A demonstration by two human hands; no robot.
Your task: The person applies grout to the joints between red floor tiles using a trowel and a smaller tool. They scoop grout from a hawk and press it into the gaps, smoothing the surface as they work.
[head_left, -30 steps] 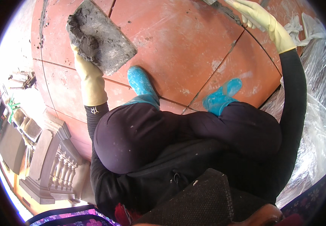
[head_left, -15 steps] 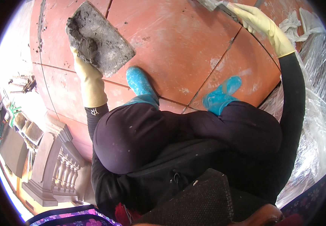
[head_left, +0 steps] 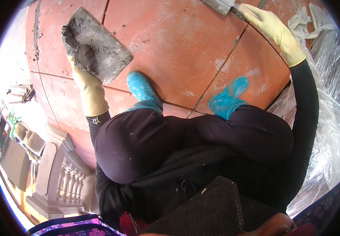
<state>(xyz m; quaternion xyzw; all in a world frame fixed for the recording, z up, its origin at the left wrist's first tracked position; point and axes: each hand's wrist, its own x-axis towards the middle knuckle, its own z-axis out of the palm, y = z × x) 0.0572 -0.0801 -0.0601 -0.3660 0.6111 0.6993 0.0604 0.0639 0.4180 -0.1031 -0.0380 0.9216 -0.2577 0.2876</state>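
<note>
A flat grey mortar board (head_left: 99,49), loaded at its far-left end with a lump of wet mortar (head_left: 77,51), is held up over the terracotta tiles (head_left: 178,51) at the far left. It is carried by the left hand (head_left: 84,74) in a cream rubber glove, the fingers hidden beneath the board, so their closure cannot be told. The board is judged stiff and fairly heavy, the mortar soft and liable to slide if tilted; support from below, near the load, seems best. At the far right, the gloved right hand (head_left: 270,27) is closed on the handle of a trowel (head_left: 223,4)
</note>
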